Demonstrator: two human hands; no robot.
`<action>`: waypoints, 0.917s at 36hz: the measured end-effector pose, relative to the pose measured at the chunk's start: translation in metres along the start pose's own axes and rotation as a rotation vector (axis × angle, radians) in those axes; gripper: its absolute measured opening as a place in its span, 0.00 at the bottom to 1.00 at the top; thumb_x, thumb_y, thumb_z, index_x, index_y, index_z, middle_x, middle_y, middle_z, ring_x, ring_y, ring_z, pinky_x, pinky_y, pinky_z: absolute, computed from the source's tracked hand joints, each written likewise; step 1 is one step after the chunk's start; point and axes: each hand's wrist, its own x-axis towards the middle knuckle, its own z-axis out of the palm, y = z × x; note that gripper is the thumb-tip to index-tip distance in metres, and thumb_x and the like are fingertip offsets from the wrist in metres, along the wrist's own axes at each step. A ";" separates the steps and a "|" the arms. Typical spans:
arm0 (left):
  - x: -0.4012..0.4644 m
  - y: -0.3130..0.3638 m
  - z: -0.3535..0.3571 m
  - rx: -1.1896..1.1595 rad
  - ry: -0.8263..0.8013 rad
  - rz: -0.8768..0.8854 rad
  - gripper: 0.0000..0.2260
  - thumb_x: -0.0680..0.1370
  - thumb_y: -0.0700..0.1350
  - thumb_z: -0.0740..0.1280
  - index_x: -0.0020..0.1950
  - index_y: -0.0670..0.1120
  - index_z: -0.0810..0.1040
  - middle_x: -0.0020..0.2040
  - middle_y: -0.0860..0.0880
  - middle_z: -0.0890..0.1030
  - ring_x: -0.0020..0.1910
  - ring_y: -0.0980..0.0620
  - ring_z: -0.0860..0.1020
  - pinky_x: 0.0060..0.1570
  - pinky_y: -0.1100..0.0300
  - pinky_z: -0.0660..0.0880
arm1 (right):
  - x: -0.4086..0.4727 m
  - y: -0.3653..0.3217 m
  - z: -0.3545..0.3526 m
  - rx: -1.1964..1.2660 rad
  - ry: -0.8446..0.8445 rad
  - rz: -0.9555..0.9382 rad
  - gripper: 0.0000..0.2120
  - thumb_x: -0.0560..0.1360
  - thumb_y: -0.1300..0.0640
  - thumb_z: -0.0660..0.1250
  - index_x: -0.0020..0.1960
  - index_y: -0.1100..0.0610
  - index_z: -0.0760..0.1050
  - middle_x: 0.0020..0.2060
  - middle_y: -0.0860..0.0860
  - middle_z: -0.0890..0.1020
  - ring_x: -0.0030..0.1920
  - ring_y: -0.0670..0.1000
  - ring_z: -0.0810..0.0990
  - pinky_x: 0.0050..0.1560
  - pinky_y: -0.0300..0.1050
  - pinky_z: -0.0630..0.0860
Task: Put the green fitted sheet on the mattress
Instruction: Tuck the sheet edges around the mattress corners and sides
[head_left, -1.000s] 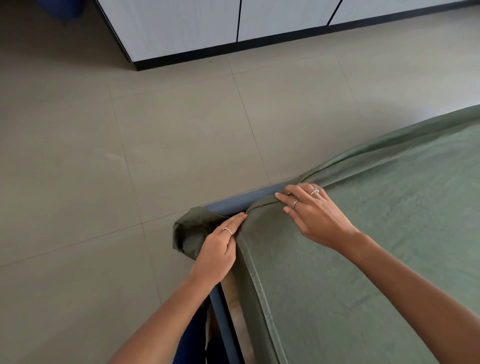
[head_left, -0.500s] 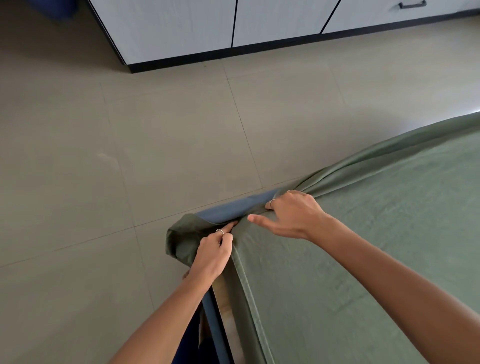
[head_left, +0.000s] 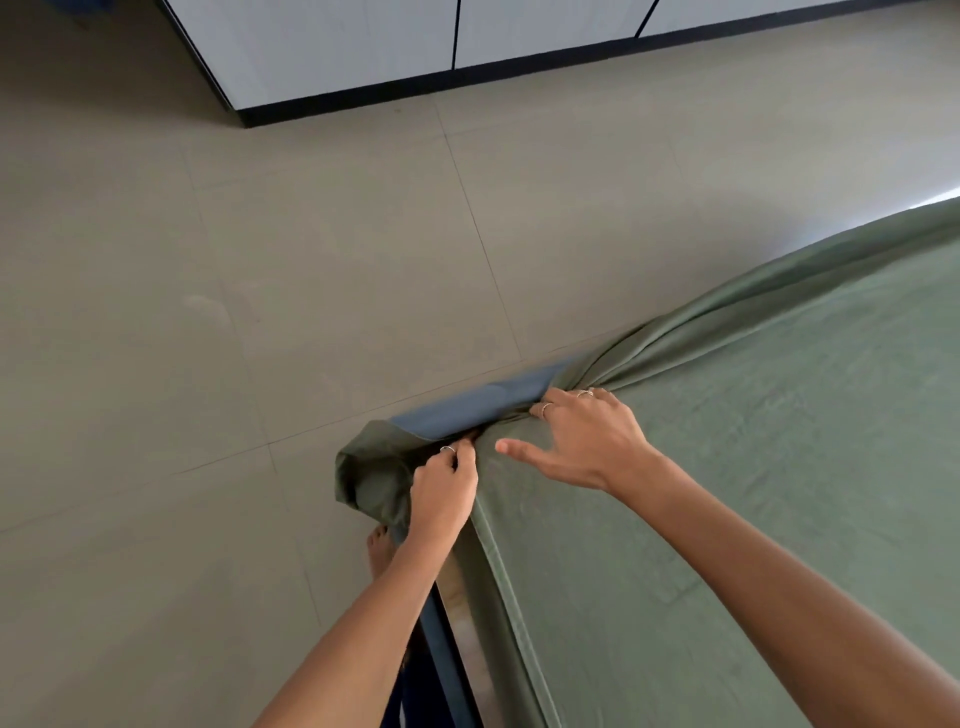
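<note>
The green fitted sheet covers the top of the mattress at the right. At the near corner a strip of blue mattress shows uncovered. A loose pocket of the sheet's corner bulges past the corner towards the floor. My left hand grips the sheet's edge at the corner with curled fingers. My right hand bunches the sheet into folds just right of the blue strip, fingers curled into the cloth, thumb stretched out flat.
Beige tiled floor fills the left and the far side. White cupboards with a black plinth stand at the back. A bare foot stands beside the bed corner. The blue bed frame runs along the near edge.
My right hand went from flat fingertips on the sheet's edge to clutching gathered cloth. My left hand curled tighter on the corner. The loose corner pocket has swelled outwards.
</note>
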 end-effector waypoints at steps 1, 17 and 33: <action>-0.002 -0.001 0.001 0.007 0.006 0.005 0.16 0.81 0.49 0.52 0.41 0.43 0.74 0.51 0.40 0.80 0.57 0.40 0.73 0.56 0.50 0.68 | -0.004 0.000 0.002 0.001 0.012 -0.001 0.51 0.64 0.22 0.36 0.66 0.53 0.74 0.62 0.49 0.76 0.63 0.53 0.74 0.66 0.49 0.65; 0.032 0.001 0.002 -0.116 -0.105 -0.116 0.18 0.81 0.50 0.57 0.67 0.44 0.74 0.68 0.42 0.73 0.68 0.43 0.68 0.67 0.53 0.65 | 0.032 0.005 0.023 0.105 -0.180 0.136 0.43 0.71 0.24 0.40 0.59 0.53 0.78 0.61 0.53 0.79 0.66 0.53 0.72 0.67 0.48 0.60; 0.001 -0.071 -0.062 0.164 0.418 0.398 0.06 0.78 0.41 0.65 0.51 0.44 0.81 0.45 0.48 0.82 0.46 0.48 0.79 0.48 0.57 0.74 | -0.021 -0.002 0.051 0.576 0.521 0.012 0.11 0.79 0.53 0.62 0.51 0.57 0.80 0.48 0.51 0.84 0.51 0.54 0.80 0.54 0.46 0.72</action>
